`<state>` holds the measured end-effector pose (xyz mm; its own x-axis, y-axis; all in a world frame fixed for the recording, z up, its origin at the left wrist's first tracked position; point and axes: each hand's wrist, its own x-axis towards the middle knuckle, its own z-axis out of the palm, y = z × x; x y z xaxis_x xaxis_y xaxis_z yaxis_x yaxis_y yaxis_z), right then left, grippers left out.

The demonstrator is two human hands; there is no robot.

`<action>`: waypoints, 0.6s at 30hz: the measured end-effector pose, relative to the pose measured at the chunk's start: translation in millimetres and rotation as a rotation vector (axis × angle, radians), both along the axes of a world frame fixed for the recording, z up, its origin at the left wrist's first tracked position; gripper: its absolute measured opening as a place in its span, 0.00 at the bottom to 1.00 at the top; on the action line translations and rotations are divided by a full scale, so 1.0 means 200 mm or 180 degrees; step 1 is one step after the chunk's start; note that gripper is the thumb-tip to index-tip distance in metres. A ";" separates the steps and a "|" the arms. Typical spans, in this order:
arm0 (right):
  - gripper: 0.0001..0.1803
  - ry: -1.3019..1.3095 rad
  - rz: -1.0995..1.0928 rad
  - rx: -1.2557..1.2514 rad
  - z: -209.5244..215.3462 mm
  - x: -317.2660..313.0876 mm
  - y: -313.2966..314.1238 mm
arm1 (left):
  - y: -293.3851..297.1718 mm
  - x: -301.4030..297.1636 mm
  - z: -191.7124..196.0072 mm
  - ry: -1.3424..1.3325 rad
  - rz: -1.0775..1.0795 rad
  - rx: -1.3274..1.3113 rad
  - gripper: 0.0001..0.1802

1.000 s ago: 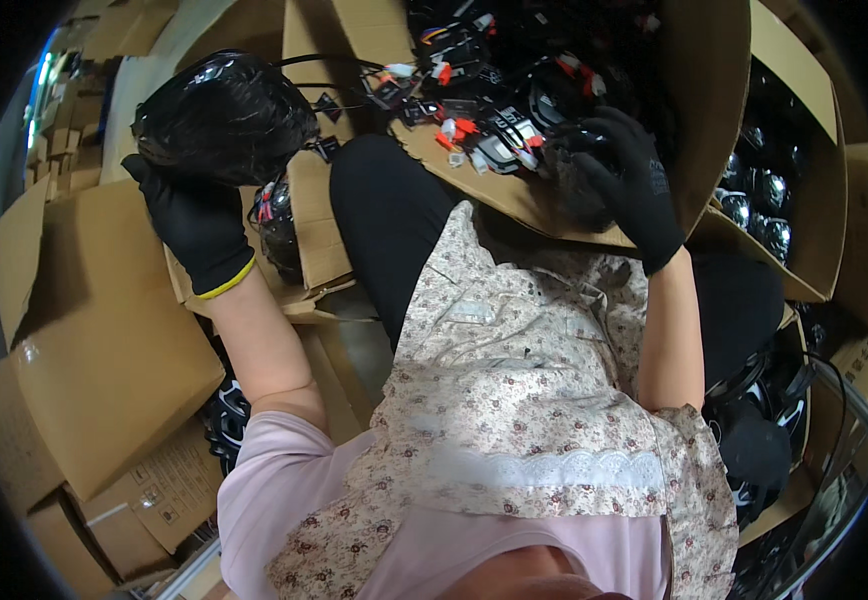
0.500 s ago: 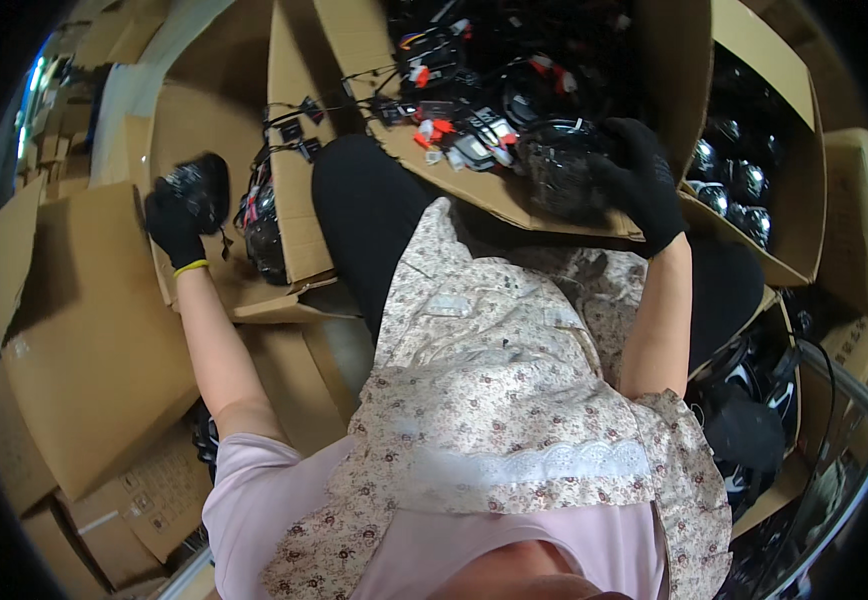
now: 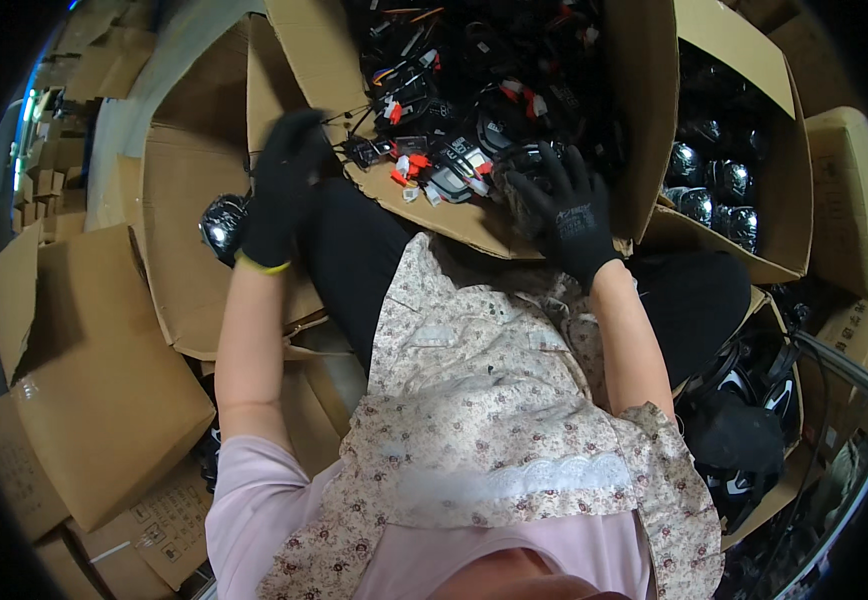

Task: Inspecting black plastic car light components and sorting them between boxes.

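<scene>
My right hand (image 3: 569, 220), in a black glove, lies with spread fingers over a black plastic-wrapped item (image 3: 522, 182) at the near edge of a large cardboard box. The hand covers much of that item, and its exact kind is unclear. My left hand (image 3: 289, 180), in a black glove with a yellow cuff, is smeared by motion above the flap between two boxes. Whether its fingers hold anything cannot be made out. Beside it, a shiny black wrapped item (image 3: 224, 226) shows in the left cardboard box (image 3: 189, 180), partly hidden by the glove.
The large box (image 3: 644, 130) holds many black devices with cables and red and white connectors (image 3: 416, 165). To the right, another box (image 3: 789, 200) contains several shiny black wrapped items (image 3: 696, 203). A closed carton (image 3: 104, 370) stands at left; a metal rail (image 3: 844, 365) runs at right.
My left hand has moved right, away from the wrapped black item it held, and a wrapped item now shows in the left box. My right hand has shifted left over its item.
</scene>
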<state>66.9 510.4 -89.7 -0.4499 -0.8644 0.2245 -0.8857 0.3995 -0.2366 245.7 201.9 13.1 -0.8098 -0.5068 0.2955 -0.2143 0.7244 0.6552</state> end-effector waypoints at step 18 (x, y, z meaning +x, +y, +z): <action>0.32 -0.0868 -0.0298 -0.0887 0.02 -0.14 0.05 | 0.72 -0.44 -0.50 -0.0846 -0.1009 0.0829 0.22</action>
